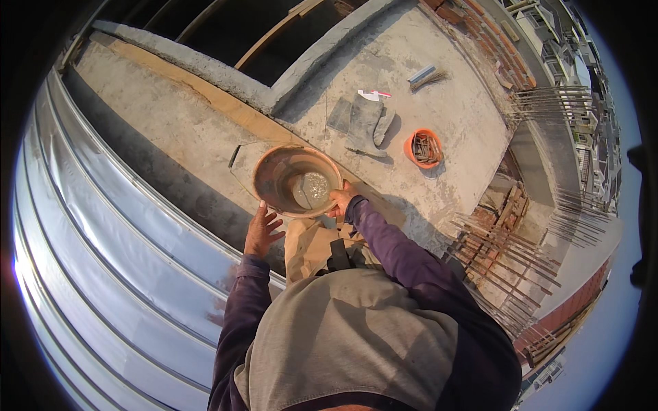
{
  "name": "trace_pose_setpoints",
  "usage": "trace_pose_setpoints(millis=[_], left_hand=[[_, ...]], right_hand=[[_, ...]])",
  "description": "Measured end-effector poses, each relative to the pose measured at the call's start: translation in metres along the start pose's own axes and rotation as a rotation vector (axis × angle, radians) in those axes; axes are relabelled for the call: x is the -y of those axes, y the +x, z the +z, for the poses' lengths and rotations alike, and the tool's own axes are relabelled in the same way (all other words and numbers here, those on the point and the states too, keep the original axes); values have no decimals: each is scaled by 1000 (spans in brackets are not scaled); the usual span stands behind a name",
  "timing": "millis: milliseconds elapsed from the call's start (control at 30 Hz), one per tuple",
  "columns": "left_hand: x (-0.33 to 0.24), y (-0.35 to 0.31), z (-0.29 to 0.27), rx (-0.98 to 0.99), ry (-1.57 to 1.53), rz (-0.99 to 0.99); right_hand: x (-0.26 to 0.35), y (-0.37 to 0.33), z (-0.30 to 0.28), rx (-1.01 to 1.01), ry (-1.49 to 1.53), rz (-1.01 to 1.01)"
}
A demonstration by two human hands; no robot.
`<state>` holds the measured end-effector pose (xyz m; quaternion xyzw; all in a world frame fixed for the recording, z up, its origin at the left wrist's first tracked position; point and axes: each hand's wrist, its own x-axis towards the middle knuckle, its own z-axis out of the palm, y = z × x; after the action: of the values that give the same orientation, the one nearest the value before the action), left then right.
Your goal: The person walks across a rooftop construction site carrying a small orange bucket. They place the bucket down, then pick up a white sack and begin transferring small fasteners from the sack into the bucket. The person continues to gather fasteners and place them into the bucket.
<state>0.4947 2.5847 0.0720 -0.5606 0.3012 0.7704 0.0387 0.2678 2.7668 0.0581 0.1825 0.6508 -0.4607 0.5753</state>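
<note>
A mud-stained bucket [279, 170] is tilted in front of my body, its mouth facing up toward me. Wet greyish matter [312, 190] lies in its bottom; I cannot tell exactly what it is. My right hand [343, 198] is closed on the bucket's right rim. At the near left side, my left hand [261, 230] has its fingers spread, the thumb tip at or close to the rim. The bucket's wire handle, with a dark grip [234, 156], hangs out to the left.
A corrugated metal sheet [103, 226] runs along my left. Ahead, a raised concrete curb [301, 75] borders a dark opening. Rubber boots [367, 123], an orange bucket [414, 147] of metal pieces and a brush [426, 77] occupy the slab. Rebar [504, 257] juts out at right.
</note>
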Motion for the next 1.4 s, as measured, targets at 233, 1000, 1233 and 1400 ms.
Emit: trace_pose_setpoints(millis=[233, 1000, 1233, 1400], left_hand=[[34, 60, 44, 42, -217, -124], [89, 404, 555, 97, 88, -54], [135, 558, 692, 202, 52, -57], [177, 618, 724, 265, 107, -121]], right_hand=[[18, 3, -46, 12, -118, 31], [-9, 263, -667, -626, -789, 247], [-1, 391, -684, -653, -960, 153], [-2, 437, -669, -694, -1138, 218]])
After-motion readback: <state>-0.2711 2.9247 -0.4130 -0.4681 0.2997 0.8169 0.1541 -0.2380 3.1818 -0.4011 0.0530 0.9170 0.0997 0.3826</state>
